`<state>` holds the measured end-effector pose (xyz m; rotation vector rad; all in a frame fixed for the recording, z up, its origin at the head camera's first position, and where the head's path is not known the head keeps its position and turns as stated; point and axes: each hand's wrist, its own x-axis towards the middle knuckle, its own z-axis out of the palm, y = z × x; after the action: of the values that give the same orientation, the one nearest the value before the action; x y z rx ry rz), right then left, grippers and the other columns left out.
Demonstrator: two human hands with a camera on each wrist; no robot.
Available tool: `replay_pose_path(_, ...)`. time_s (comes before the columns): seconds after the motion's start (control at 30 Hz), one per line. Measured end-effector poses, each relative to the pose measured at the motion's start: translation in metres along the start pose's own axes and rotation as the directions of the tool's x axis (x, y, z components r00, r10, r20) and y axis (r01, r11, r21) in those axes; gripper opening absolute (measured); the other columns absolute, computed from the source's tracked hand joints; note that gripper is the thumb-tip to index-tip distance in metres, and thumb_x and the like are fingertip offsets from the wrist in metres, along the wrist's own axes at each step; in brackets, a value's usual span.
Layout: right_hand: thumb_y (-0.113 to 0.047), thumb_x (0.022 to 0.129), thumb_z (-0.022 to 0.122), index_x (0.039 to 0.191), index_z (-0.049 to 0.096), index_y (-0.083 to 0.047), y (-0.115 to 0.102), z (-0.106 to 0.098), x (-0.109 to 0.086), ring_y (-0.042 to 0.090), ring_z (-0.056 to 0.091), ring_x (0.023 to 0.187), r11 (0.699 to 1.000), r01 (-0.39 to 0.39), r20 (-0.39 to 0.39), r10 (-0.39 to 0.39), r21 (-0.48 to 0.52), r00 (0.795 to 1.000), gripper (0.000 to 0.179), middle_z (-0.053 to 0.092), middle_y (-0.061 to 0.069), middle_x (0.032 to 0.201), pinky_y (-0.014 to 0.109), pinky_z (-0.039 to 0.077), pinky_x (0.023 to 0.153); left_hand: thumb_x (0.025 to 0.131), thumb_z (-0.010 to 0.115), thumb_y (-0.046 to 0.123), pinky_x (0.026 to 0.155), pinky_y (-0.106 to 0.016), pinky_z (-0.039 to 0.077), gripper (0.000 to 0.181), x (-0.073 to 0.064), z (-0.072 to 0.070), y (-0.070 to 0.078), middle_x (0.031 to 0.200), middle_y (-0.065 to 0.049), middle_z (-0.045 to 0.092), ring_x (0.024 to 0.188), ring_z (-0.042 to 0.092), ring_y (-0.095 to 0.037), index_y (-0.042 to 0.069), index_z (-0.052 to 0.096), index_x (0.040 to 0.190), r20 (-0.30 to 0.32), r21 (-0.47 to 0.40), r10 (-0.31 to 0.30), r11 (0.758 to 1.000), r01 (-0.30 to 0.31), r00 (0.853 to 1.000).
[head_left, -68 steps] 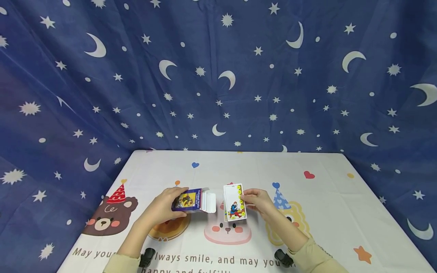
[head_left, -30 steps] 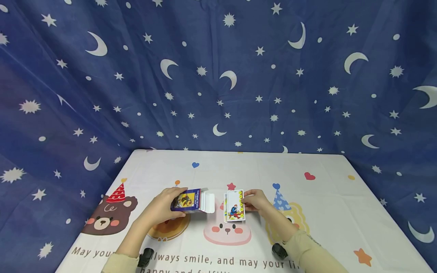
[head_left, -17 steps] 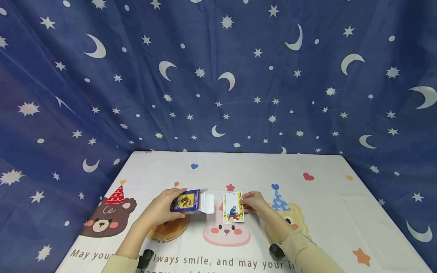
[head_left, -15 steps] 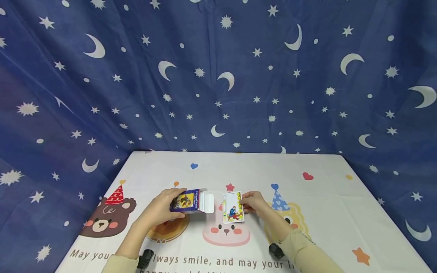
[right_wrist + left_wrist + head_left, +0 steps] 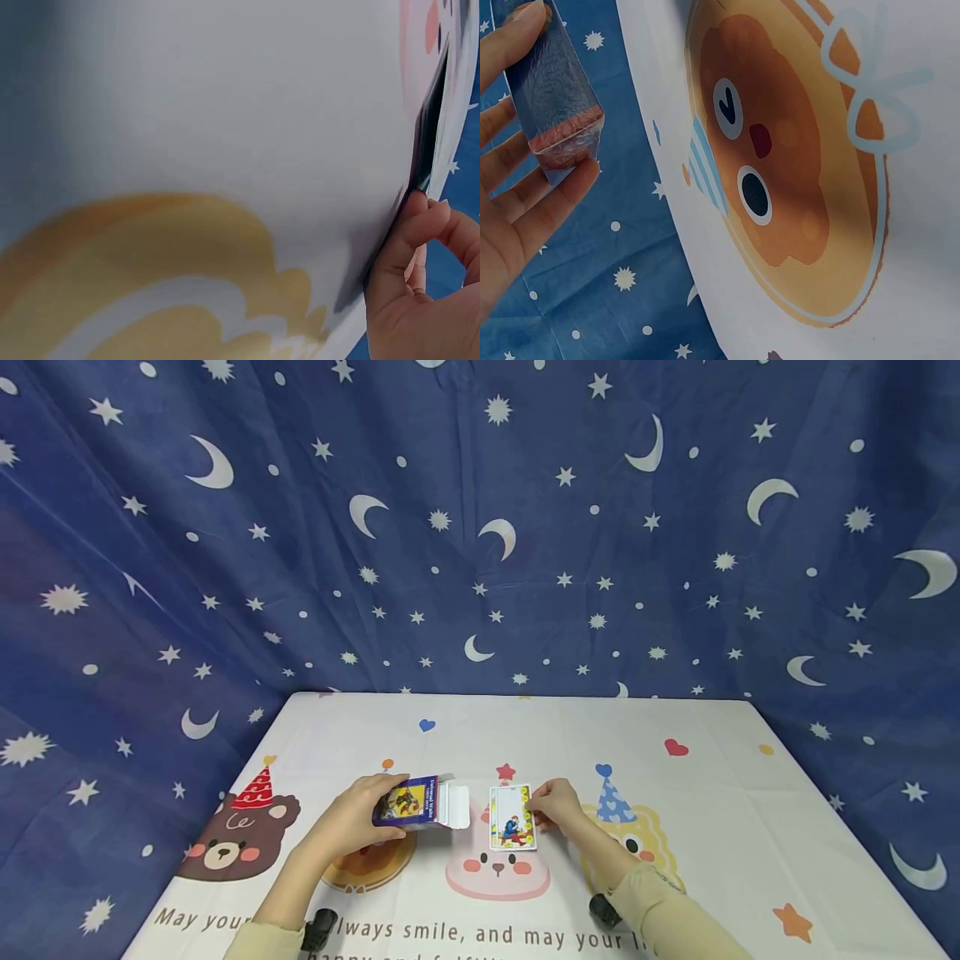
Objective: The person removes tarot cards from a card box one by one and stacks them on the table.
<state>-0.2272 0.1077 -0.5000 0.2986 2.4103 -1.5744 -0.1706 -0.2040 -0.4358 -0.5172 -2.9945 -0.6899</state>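
Observation:
My left hand (image 5: pixel 356 814) grips a blue tarot card box (image 5: pixel 407 802) with a yellow picture, thumb and fingers on opposite sides. The box's white flap (image 5: pixel 460 808) stands open toward the right. In the left wrist view, the box (image 5: pixel 555 82) looks glossy and is clear of the table. Right of the box, a picture card (image 5: pixel 513 815) lies face up over at least one other card (image 5: pixel 493 820) that peeks out at its left. My right hand (image 5: pixel 559 805) pinches its right edge; in the right wrist view, thumb and fingertips meet at the dark card edge (image 5: pixel 430 139).
A white tablecloth (image 5: pixel 600 735) printed with cartoon animals, hearts and lettering covers the table. Behind it hangs a blue curtain (image 5: pixel 420 468) with moons and stars. Black straps (image 5: pixel 320 928) sit at both wrists.
The top card, tilted and higher before, has come down toward me and lies flatter over the card beneath. My right fingers have curled more at its edge. The left hand and box barely moved.

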Motion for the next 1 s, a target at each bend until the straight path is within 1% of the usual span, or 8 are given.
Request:
replay_pose_path(0.17,-0.002,0.077,0.068,0.076,0.058,0.001,0.0000,0.0002,-0.0005,0.005,0.047,0.040,0.995,0.032,-0.020,-0.034,-0.098,0.999,0.011,0.054,0.001,0.054,0.015,0.042,0.038,0.068,0.084,0.027,0.099,-0.055,0.043,0.076,-0.0004,-0.0009,0.0006,0.133,-0.013,0.055,0.123,0.049,-0.035,0.013,0.051,0.134,0.007,0.001,-0.004,1.000,0.004,1.000)
replay_pose_path(0.37,-0.003,0.078,0.069,0.076,0.058,0.002,-0.0025,-0.0008,0.0003,0.005,0.046,0.039,0.987,0.055,-0.012,-0.058,-0.152,0.998,0.012,0.054,0.001,0.054,0.014,0.042,0.038,0.068,0.084,0.029,0.099,-0.055,0.044,0.076,-0.0002,-0.0027,0.0019,0.133,-0.013,0.055,0.123,0.049,-0.035,0.014,0.051,0.135,0.009,0.006,-0.005,1.000,0.005,1.000)
replay_pose_path(0.67,-0.003,0.077,0.069,0.072,0.058,0.001,-0.0027,-0.0001,-0.0008,0.005,0.046,0.038,0.981,0.062,0.001,-0.063,-0.182,0.998,0.013,0.052,0.000,0.049,0.015,0.043,0.038,0.068,0.084,0.028,0.100,-0.055,0.043,0.076,-0.0006,-0.0028,0.0013,0.133,-0.013,0.055,0.123,0.049,-0.035,0.013,0.051,0.135,0.009,0.001,0.000,1.000,0.000,1.000)
replay_pose_path(1.0,-0.004,0.079,0.068,0.072,0.058,-0.001,-0.0020,-0.0022,0.0031,0.006,0.047,0.038,0.984,0.043,0.023,-0.039,-0.173,0.999,0.013,0.055,0.002,0.054,0.015,0.043,0.038,0.069,0.084,0.027,0.100,-0.055,0.043,0.076,-0.0003,-0.0042,0.0041,0.133,-0.014,0.055,0.124,0.049,-0.035,0.013,0.051,0.135,0.005,-0.003,0.000,1.000,0.000,1.000)
